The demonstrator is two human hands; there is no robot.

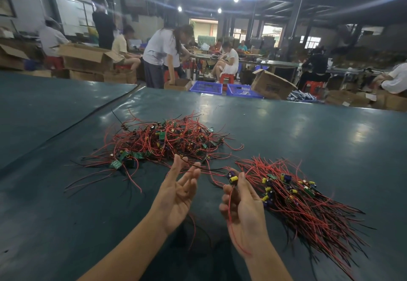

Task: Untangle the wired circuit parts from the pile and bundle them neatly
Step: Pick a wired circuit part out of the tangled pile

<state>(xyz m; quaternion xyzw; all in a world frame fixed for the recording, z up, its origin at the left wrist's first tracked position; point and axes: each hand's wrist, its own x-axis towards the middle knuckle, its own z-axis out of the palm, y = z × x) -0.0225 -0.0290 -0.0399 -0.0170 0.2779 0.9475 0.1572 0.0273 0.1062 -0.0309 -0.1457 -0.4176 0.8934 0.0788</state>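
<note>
A tangled pile (163, 143) of small green circuit boards with red and black wires lies on the dark green table (308, 131), just beyond my hands. At the right lies a sorted bundle (295, 194), its wires fanned toward me and its boards and yellow capacitors grouped at the top. My right hand (240, 205) pinches one circuit part (232, 178) by its board, and its red wire hangs down across my palm. My left hand (178, 190) is raised palm up, fingers spread, with a thin black wire running across the fingertips.
A seam crosses the table (92, 113) diagonally at the left. Beyond the far edge stand blue crates (207, 88), open cardboard boxes (271, 84) and several people seated or bending at other benches.
</note>
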